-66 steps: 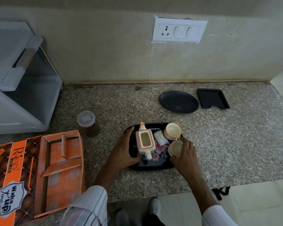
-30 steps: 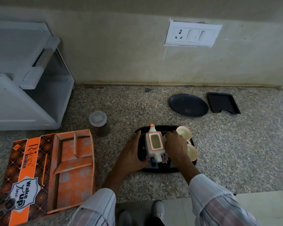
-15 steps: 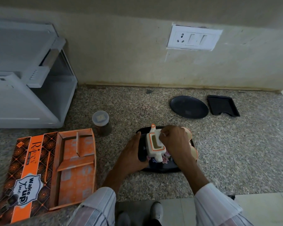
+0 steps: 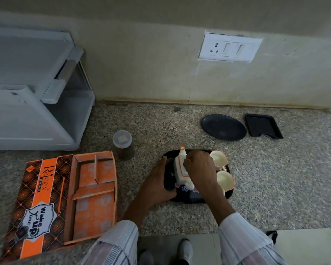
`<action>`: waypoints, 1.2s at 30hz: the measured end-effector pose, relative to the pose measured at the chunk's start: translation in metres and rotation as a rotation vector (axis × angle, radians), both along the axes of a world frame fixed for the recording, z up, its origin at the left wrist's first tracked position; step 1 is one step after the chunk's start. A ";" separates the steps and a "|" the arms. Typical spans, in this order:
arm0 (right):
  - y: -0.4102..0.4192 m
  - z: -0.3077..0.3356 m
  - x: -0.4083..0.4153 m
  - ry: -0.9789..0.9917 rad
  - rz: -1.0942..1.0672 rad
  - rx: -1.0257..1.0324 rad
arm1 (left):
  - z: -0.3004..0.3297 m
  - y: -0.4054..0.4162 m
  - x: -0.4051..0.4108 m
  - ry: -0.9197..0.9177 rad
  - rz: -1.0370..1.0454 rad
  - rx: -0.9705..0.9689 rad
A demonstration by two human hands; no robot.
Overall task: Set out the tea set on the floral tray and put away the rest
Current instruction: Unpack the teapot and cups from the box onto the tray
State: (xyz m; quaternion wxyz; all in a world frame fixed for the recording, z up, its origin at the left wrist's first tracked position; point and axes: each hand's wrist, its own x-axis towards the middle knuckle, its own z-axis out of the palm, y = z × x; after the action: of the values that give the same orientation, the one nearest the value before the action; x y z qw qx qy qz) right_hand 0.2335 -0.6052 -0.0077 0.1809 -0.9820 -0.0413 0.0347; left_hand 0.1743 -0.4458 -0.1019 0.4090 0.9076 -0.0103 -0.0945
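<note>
The black floral tray (image 4: 197, 201) lies on the granite counter near its front edge. On it stands a white teapot (image 4: 180, 181) with orange trim, spout pointing to the wall. My right hand (image 4: 198, 166) is pinched on the teapot lid (image 4: 181, 168), which sits on the pot's opening. Two white cups with orange rims stand on the tray's right side, one at the back (image 4: 219, 158) and one in front (image 4: 225, 180). My left hand (image 4: 157, 183) grips the tray's left edge, thumb over the rim.
An open orange tea-set box (image 4: 44, 197) with its cardboard insert (image 4: 93, 190) lies at the left. A lidded jar (image 4: 122, 144) stands behind it. A round black plate (image 4: 224, 127) and a small black rectangular tray (image 4: 262, 126) lie at the back right. A white appliance (image 4: 27, 96) fills the far left.
My right hand left the front cup, picked the lid off the tray beside the pot and brought it onto the teapot's opening. My left hand stayed on the tray's edge.
</note>
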 end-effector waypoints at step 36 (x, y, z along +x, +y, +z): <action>0.011 -0.039 -0.050 -0.028 -0.158 0.180 | 0.001 0.003 -0.010 -0.026 -0.030 -0.012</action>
State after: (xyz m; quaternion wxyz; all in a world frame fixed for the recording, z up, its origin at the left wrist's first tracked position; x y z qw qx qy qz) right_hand 0.1837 -0.5946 -0.0466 0.2700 -0.9624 0.0307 0.0029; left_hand 0.1644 -0.4432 -0.1009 0.4129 0.9059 -0.0297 -0.0887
